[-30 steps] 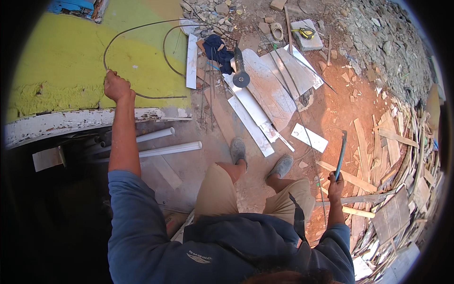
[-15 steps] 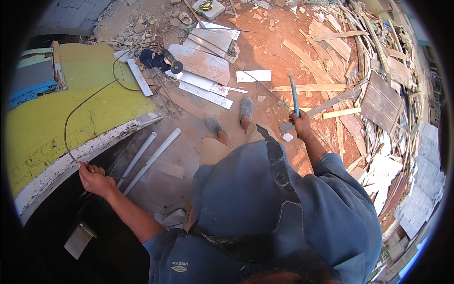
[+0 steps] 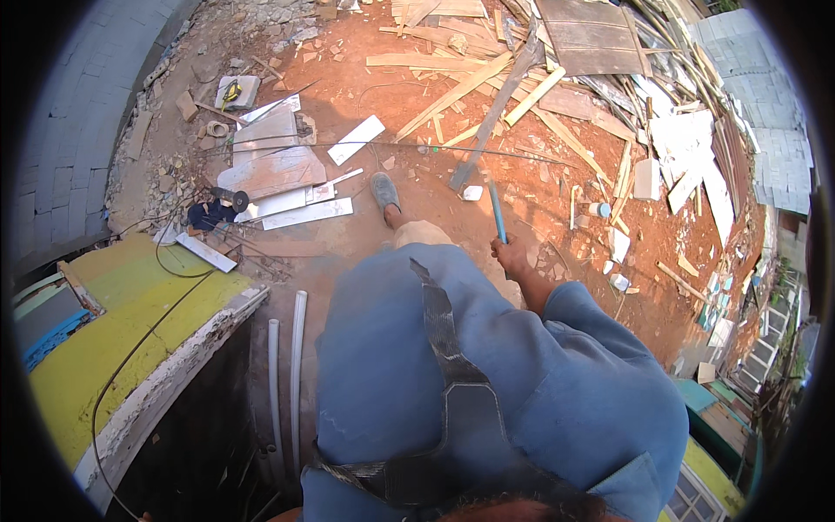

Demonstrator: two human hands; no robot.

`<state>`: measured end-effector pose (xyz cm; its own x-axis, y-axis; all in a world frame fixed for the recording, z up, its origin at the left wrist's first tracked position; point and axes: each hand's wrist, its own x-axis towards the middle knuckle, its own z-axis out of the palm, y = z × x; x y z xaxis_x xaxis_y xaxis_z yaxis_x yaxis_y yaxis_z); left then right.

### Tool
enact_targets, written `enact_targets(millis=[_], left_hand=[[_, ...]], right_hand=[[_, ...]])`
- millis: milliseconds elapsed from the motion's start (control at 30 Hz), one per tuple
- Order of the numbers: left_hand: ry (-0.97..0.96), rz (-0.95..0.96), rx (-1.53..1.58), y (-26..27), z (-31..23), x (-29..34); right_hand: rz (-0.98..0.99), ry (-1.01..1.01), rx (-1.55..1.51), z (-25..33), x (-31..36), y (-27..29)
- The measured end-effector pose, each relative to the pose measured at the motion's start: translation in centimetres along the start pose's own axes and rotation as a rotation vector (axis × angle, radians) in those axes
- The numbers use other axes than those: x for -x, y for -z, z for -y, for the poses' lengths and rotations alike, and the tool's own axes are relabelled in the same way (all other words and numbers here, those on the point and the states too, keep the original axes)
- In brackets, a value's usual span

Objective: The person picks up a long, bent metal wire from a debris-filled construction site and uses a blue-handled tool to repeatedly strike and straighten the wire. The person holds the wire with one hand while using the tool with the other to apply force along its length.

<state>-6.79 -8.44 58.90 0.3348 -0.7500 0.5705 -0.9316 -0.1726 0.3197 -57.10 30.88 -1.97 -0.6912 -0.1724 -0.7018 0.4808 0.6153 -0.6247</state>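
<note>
The right hand [image 3: 513,257] is closed around the lower end of a thin blue rod [image 3: 497,209], whose long axis points up and away from the grip over the red ground [image 3: 557,183]; the left hand is out of view.

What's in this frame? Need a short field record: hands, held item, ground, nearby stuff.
right hand: closed around a thin blue rod, pointing away from the body
left hand: not in view
clothing: blue shirt, grey shoe
ground: red dirt strewn with wood planks and white tile pieces
left side: yellow slab with a black cable across it, two white pipes beside it
</note>
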Motion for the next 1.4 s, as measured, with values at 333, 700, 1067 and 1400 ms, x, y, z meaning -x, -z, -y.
enact_targets(millis=[333, 700, 1067, 1400], left_hand=[[-0.366, 0.295, 0.33, 1.7, -2.2, 2.1], [-0.961, 0.981, 0.74, -3.3, -21.6, 21.8], [-1.328, 1.031, 0.81, -8.7, -27.4, 37.2], [-0.441, 0.687, 1.204, -13.9, -22.7, 51.9]], right_hand=[[-0.046, 0.054, -0.175, -4.3, 4.3, 4.7], [0.187, 0.419, -0.073, 11.4, 6.7, 13.0], [0.776, 0.789, 0.002, 23.8, 18.7, 14.4], [0.773, 0.688, -0.33, 24.0, 16.1, 10.3]])
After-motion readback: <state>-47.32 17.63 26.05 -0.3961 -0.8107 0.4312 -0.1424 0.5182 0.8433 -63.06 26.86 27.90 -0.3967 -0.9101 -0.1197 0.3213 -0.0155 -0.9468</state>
